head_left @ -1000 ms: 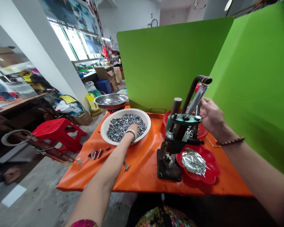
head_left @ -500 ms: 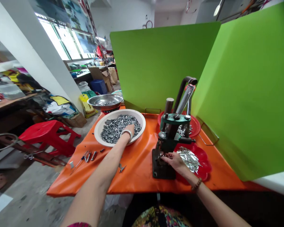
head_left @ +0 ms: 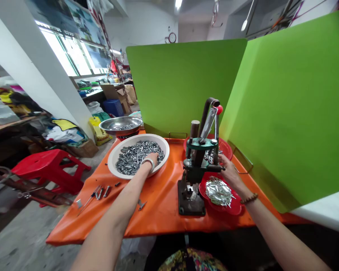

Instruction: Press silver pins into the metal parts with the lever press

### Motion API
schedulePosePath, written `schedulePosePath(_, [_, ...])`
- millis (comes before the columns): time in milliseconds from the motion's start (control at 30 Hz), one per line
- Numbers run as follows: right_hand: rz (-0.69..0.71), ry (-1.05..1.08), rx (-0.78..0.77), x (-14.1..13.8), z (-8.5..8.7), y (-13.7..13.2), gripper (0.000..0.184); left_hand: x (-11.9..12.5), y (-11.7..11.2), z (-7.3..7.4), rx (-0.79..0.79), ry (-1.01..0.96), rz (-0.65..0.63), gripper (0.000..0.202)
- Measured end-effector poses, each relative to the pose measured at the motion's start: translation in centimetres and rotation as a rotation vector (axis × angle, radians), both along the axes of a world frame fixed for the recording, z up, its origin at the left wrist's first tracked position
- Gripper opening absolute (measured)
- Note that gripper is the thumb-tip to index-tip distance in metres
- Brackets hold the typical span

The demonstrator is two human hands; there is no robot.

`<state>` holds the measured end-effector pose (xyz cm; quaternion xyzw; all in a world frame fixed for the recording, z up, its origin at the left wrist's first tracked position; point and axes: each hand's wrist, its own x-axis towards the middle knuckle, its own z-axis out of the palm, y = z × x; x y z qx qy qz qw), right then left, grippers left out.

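Observation:
My left hand [head_left: 151, 159] reaches into a cream basin [head_left: 110, 164] heaped with small dark grey metal pieces [head_left: 135, 154]. Its fingers are down among the pieces and mostly hidden, so their grip does not show. My right hand [head_left: 228, 170] is just right of a green and black hand press [head_left: 196, 165], its fingertips at the near right edge of a round red tray [head_left: 228, 149]. Those fingers are partly hidden and small. The press base holds a bright metal fixture [head_left: 190, 192]. Below my right hand, a red scalloped dish [head_left: 237, 207] holds slim silver pins [head_left: 219, 191].
A steel bowl [head_left: 104, 127] with metal pieces stands at the back left. Several tools and a small metal part [head_left: 141, 205] lie on the orange table cover [head_left: 164, 210]. Green panels [head_left: 183, 82] border the back and right. A red stool [head_left: 42, 165] stands left.
My right hand has left the press fixture and moved back and right to the round red tray. My left hand stays in the basin. The camera view has shifted slightly.

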<state>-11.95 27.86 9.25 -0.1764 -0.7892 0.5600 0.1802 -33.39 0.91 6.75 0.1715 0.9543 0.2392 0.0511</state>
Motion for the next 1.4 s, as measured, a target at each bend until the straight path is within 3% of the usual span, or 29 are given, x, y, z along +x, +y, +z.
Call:
schedulePosePath(133, [0.024,-0.138,-0.06,2.4,-2.9,-1.3,0.038,1.4,-0.6,2.1,0.095,0.013,0.028,0.026])
schedulePosePath(200, [0.038,-0.164,-0.102,3.7,-4.3,-2.7,0.034,3.2,-1.1,3.0,0.238,-0.062,0.027,0.027])
schedulePosePath(300, [0.115,-0.172,-0.171,5.0,-5.3,-5.2,0.031,7.7,-1.4,3.5,0.804,-0.452,-0.005,0.033])
schedulePosePath(400, [0.188,-0.125,-0.252,5.7,-4.8,-8.2,0.031,12.8,-1.1,2.7,1.132,-0.812,-0.051,0.035])
schedulePosePath(500, [0.237,-0.051,-0.29,5.9,-3.7,-10.9,0.029,17.0,-0.2,1.1,1.298,-1.106,0.015,0.029])
schedulePosePath(633, [0.263,0.02,-0.235,5.9,-3.1,-12.9,0.026,20.1,1.1,-0.8,1.457,-1.364,0.149,0.023])
schedulePosePath(867, [0.212,0.024,-0.227,5.6,-4.1,-12.8,0.02,21.7,2.3,-2.4,1.57,-1.521,0.232,0.018])
schedulePosePath(1167, [0.232,-0.027,-0.346,5.7,-5.2,-11.8,0.026,22.0,3.3,-2.7,1.559,-1.517,0.242,0.022])
schedulePosePath(1267, [0.273,-0.047,-0.335,5.2,-5.4,-11.0,0.024,21.6,3.5,-3.5,1.457,-1.385,0.185,0.025])
schedulePosePath(1400, [0.277,-0.104,-0.137,4.1,-6.1,-9.6,0.017,20.5,3.8,-5.1,1.139,-0.942,0.148,0.036])
